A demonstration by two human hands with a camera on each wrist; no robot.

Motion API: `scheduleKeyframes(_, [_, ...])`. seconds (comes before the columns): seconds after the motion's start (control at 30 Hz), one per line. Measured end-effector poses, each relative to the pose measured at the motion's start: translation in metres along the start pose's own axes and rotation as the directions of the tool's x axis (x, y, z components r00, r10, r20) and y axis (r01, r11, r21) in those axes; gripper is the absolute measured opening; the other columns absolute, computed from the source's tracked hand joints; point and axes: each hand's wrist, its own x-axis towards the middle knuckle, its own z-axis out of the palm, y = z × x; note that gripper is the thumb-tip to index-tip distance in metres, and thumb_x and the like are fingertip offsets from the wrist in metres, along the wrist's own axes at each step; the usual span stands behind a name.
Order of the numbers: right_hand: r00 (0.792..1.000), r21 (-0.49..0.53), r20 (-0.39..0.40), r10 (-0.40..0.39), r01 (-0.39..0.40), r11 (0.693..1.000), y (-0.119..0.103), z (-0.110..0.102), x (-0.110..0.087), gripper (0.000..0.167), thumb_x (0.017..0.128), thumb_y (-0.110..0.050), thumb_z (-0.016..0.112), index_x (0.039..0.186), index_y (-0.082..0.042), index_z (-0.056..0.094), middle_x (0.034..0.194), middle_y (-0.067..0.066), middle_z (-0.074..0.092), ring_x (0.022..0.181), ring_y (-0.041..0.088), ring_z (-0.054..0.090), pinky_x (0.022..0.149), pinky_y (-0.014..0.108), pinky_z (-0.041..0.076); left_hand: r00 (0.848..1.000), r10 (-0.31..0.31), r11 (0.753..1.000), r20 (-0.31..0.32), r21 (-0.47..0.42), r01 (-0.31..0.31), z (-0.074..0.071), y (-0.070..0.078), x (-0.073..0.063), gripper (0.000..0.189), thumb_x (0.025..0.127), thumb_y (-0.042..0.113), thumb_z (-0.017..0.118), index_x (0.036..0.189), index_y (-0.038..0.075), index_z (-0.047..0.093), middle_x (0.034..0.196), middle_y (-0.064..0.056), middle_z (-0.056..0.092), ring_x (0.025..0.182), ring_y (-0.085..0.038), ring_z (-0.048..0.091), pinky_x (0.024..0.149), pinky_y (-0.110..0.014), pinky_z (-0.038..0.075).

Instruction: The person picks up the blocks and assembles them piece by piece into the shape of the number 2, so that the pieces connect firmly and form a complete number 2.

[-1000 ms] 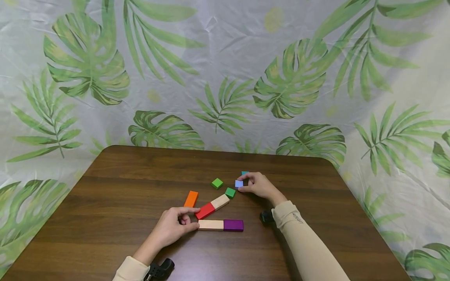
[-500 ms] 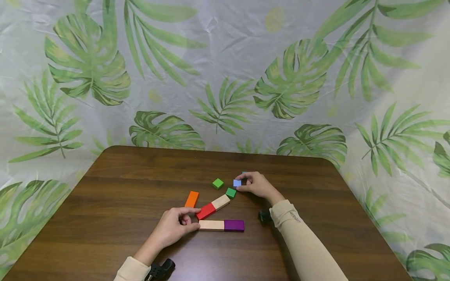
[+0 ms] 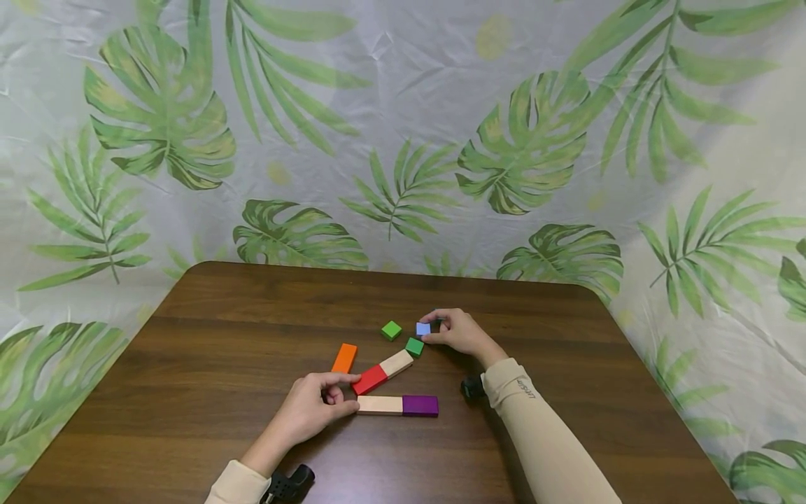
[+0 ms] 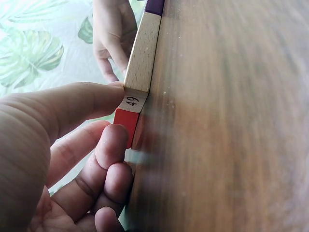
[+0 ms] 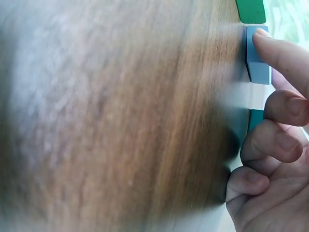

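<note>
My right hand [image 3: 464,332] pinches a small blue block [image 3: 423,329] between thumb and index finger, low over the wood; the right wrist view shows the thumb on the blue block's face [image 5: 259,67]. Just in front of it lies a dark green block [image 3: 414,346], and a light green block [image 3: 391,330] sits to its left. My left hand [image 3: 308,407] touches the left ends of two rows: index fingertip on a red block [image 3: 370,379], thumb at a plain wooden block [image 3: 380,405] marked 49 on its end. Its other fingers curl inward.
A natural wood block [image 3: 397,363] continues the slanted red row; a purple block [image 3: 420,405] continues the front row. An orange block [image 3: 344,358] lies behind the left hand. A teal block [image 5: 256,118] is mostly hidden behind my right fingers. A leaf-patterned cloth [image 3: 409,266] hangs behind the table [image 3: 535,301].
My right hand has slid slightly left with the blue block, closer to the dark green one, and now covers most of the teal block. The left hand stays in place.
</note>
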Motion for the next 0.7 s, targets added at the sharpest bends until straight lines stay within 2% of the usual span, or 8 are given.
scheduleKeyframes(0.27, [1.000,0.009,0.020,-0.007,0.007,1.000,0.0033,-0.0072,-0.0033,0.041,0.092,-0.019,0.085,0.131,-0.009,0.074,0.060,-0.006,0.043,0.054,0.009,0.035,0.053,0.023,0.031,1.000,0.005,1.000,-0.005,0.002,-0.005,-0.0001,0.0002,-0.0003,0.035,0.084,0.020,0.092,0.117,0.015,0.082,0.067,0.008,0.060,0.064,-0.003,0.051,0.061,-0.020,0.040])
scheduleKeyframes(0.7, [1.000,-0.002,-0.009,-0.001,0.001,1.000,0.0055,-0.0075,-0.0038,0.033,0.094,-0.021,0.083,0.124,-0.008,0.076,0.061,-0.005,0.046,0.056,0.011,0.038,0.055,0.024,0.032,1.000,0.007,1.000,0.000,-0.001,-0.007,0.0000,0.0002,0.0004,0.035,0.084,0.019,0.092,0.117,0.015,0.082,0.067,0.008,0.060,0.063,-0.003,0.051,0.061,-0.020,0.040])
